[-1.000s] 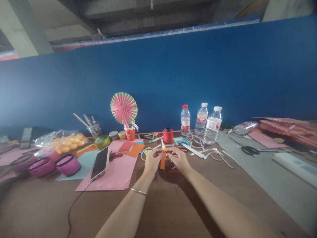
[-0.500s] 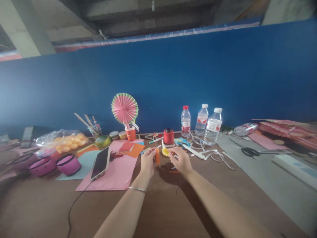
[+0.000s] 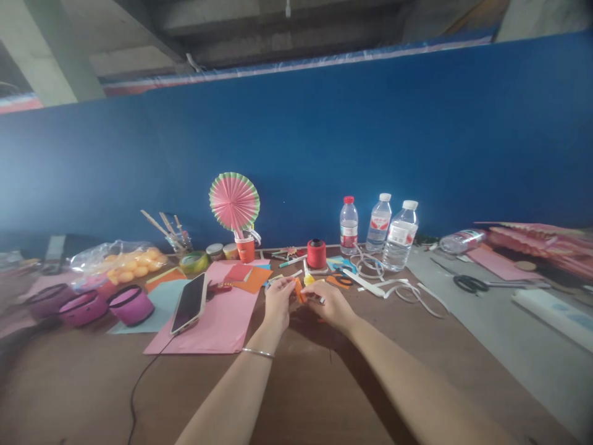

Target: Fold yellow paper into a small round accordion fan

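Note:
Both my hands meet over the brown table (image 3: 296, 395) near its middle. My left hand (image 3: 277, 305) pinches a small folded orange paper piece (image 3: 299, 289) at its left side. My right hand (image 3: 328, 303) has its fingers closed on the same orange piece from the right. A small yellow glue bottle (image 3: 307, 276) stands just behind the hands. A red thread spool (image 3: 316, 253) sits farther back. A thin bracelet circles my left wrist.
A phone (image 3: 189, 295) with a cable lies on pink paper (image 3: 217, 321) at the left. Purple bowls (image 3: 131, 304), a bag of yellow balls (image 3: 125, 264), a paper fan in a red cup (image 3: 234, 204), water bottles (image 3: 380, 228), white strips (image 3: 393, 287) and black scissors (image 3: 470, 283) surround the hands.
My right hand left the yellow glue bottle and came back to the orange paper piece, which both hands now pinch. The view shifted slightly.

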A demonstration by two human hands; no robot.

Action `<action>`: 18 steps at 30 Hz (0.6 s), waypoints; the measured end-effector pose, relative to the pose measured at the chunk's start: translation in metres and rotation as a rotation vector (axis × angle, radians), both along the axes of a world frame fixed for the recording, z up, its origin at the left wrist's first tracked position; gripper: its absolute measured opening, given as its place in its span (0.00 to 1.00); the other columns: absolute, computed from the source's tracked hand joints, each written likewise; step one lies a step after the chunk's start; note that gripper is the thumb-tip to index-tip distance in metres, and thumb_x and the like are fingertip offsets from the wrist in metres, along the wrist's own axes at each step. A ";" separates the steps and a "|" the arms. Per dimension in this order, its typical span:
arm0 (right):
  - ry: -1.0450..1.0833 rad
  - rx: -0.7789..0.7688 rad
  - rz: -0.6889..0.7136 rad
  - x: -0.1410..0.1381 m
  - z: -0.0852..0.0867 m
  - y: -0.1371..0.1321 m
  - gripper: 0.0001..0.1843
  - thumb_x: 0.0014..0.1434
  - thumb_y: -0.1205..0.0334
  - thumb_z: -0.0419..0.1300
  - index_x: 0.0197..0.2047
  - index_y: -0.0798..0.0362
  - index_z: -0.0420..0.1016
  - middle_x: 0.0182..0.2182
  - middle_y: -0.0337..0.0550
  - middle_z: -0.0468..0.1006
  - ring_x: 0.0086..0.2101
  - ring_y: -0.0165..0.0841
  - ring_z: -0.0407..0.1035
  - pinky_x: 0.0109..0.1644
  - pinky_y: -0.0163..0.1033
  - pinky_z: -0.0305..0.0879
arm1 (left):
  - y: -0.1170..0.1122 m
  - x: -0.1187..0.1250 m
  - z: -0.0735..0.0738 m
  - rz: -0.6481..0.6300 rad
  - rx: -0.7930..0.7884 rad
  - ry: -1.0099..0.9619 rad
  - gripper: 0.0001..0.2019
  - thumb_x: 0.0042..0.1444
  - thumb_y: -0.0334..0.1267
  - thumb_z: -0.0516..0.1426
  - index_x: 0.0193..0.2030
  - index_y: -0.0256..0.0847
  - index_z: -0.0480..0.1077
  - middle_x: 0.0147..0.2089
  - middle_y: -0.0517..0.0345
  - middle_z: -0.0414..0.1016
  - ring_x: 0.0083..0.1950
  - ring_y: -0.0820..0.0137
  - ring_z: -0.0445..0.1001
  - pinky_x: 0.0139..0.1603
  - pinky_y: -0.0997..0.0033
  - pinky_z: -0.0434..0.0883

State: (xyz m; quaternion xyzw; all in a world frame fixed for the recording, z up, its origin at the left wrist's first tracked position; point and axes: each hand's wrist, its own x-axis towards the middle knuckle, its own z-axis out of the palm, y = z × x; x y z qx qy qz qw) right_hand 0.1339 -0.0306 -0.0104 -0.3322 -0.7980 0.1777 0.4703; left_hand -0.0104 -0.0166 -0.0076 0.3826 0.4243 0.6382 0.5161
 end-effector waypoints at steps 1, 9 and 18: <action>-0.004 0.005 0.003 0.000 0.000 0.000 0.10 0.53 0.64 0.55 0.39 0.49 0.73 0.33 0.42 0.75 0.35 0.34 0.68 0.39 0.38 0.62 | 0.000 0.000 0.000 0.006 0.002 0.002 0.13 0.34 0.38 0.63 0.30 0.35 0.70 0.22 0.64 0.68 0.21 0.80 0.64 0.23 0.79 0.62; -0.030 0.024 -0.006 0.001 -0.002 0.001 0.09 0.53 0.61 0.56 0.38 0.51 0.72 0.33 0.45 0.75 0.35 0.35 0.67 0.41 0.39 0.61 | 0.003 -0.002 -0.002 0.041 0.048 0.032 0.13 0.36 0.37 0.62 0.31 0.35 0.70 0.23 0.64 0.68 0.21 0.81 0.63 0.23 0.80 0.61; -0.010 -0.014 0.000 0.001 -0.003 0.003 0.07 0.53 0.61 0.57 0.36 0.51 0.73 0.32 0.43 0.75 0.34 0.33 0.68 0.40 0.37 0.61 | 0.003 -0.004 -0.003 0.054 0.084 0.091 0.13 0.40 0.38 0.60 0.34 0.36 0.70 0.23 0.63 0.68 0.22 0.80 0.65 0.24 0.80 0.61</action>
